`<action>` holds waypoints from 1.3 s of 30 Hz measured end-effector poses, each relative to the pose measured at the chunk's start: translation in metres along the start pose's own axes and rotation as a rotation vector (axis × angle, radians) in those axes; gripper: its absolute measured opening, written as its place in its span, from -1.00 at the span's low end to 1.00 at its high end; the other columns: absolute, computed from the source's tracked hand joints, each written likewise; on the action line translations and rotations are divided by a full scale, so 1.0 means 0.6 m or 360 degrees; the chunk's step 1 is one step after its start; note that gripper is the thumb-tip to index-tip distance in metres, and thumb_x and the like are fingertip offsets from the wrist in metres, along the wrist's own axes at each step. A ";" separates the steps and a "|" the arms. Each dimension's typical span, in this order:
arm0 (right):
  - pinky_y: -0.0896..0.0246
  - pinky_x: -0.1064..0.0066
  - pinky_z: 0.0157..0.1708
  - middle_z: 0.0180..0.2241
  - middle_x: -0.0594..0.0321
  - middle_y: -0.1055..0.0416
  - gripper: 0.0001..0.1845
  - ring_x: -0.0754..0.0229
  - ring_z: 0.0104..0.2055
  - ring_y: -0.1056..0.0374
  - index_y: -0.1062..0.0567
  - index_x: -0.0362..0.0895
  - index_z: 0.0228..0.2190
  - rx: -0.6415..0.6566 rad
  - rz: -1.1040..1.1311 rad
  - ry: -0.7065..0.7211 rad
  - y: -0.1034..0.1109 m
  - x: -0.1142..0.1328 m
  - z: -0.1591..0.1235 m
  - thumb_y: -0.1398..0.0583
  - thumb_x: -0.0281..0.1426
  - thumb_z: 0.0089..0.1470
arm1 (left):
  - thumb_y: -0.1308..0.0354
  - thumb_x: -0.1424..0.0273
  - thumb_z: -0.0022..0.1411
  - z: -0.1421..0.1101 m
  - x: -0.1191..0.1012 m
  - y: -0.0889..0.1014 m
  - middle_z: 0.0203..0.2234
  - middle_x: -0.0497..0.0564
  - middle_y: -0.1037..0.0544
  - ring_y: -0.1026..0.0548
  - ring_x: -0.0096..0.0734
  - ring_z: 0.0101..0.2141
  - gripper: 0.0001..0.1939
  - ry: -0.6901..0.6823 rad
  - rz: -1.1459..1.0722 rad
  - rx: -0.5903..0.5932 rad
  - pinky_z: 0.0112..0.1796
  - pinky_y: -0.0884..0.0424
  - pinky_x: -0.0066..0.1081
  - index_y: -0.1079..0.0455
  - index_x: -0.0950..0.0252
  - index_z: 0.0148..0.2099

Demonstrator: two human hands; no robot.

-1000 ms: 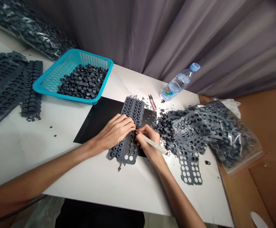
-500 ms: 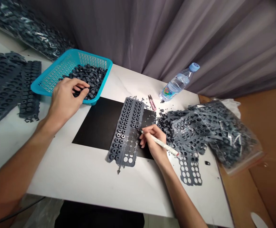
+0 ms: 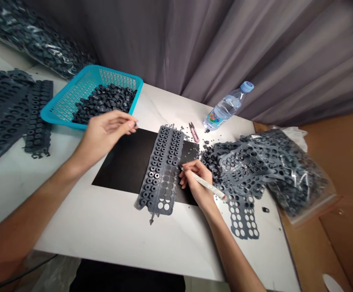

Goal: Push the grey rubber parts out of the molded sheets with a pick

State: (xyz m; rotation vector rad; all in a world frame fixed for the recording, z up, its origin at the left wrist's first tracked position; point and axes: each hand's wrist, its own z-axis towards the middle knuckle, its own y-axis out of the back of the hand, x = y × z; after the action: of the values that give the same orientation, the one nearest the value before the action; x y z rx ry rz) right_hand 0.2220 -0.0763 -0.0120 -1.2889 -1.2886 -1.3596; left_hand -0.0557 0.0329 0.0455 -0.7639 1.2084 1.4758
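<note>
My left hand (image 3: pixel 111 129) is closed in a pinch just off the basket's front right corner, a small dark piece (image 3: pixel 136 125) showing at the fingertips. In my right hand (image 3: pixel 197 178) is a slim white pen-like tool (image 3: pixel 209 186), its tip hidden near the fingers. That hand rests beside the right edge of a dark grey moulded sheet (image 3: pixel 164 154). Ring-shaped bumps fill the sheet's left half and upper right; open round holes show at its lower right. Beneath it lies a black mat (image 3: pixel 123 166). Many short hollow pieces (image 3: pixel 106 101) lie inside the blue basket (image 3: pixel 51 115).
Pink-handled snips (image 3: pixel 194 132) and a water bottle (image 3: pixel 226 107) are at the back. On the right are heaped perforated sheets (image 3: pixel 246 162) and a clear bag (image 3: pixel 300 182) of dark parts. More moulded sheets (image 3: pixel 6 109) lie left, below a large filled bag (image 3: pixel 42 40).
My left hand went from the sheet to the basket, then came back rightward out of it with a small piece. My right hand drew slightly right, off the sheet, still gripping the tool.
</note>
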 end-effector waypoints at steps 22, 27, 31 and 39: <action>-0.30 0.48 -0.62 -0.49 0.32 -0.49 -0.83 0.29 -0.61 -0.37 -0.44 -0.09 -0.28 -0.0012 -0.0073 -0.0001 0.000 -0.001 0.004 -0.22 -0.25 0.28 | -0.28 0.29 0.39 -0.085 -0.076 -0.085 -0.04 0.06 -0.70 -0.65 -0.24 0.01 -0.64 0.0727 -0.0821 0.0890 0.14 -0.52 -0.31 -0.54 0.22 0.18; -0.28 0.49 -0.62 -0.50 0.33 -0.49 -0.83 0.30 -0.61 -0.36 -0.44 -0.09 -0.29 -0.0005 -0.0090 0.0011 0.001 0.001 0.004 -0.21 -0.25 0.29 | -0.37 0.35 0.30 -0.085 -0.087 -0.082 -0.07 0.07 -0.71 -0.65 -0.24 0.00 -0.63 0.0838 -0.0996 0.0976 0.10 -0.54 -0.35 -0.57 0.23 0.14; -0.27 0.49 -0.62 -0.51 0.33 -0.48 -0.83 0.29 -0.61 -0.36 -0.44 -0.09 -0.29 -0.0002 -0.0101 0.0015 0.002 0.002 0.003 -0.21 -0.25 0.29 | -0.40 0.35 0.26 -0.084 -0.088 -0.079 -0.08 0.10 -0.71 -0.66 -0.24 0.00 -0.61 0.0946 -0.1059 0.0998 0.12 -0.52 -0.34 -0.57 0.25 0.13; -0.30 0.49 -0.63 -0.48 0.31 -0.49 -0.84 0.28 -0.60 -0.38 -0.43 -0.08 -0.27 -0.0019 -0.0090 -0.0002 0.002 -0.003 0.004 -0.21 -0.25 0.29 | -0.37 0.27 0.28 -0.065 -0.093 -0.061 -0.05 0.06 -0.70 -0.62 -0.22 0.06 -0.58 0.0867 -0.0768 0.0849 0.20 -0.46 -0.26 -0.55 0.20 0.17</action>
State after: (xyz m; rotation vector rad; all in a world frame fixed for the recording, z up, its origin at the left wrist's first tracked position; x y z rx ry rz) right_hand 0.2234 -0.0744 -0.0140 -1.2704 -1.3286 -1.4078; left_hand -0.0111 -0.0232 0.0742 -1.0196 1.5884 0.5168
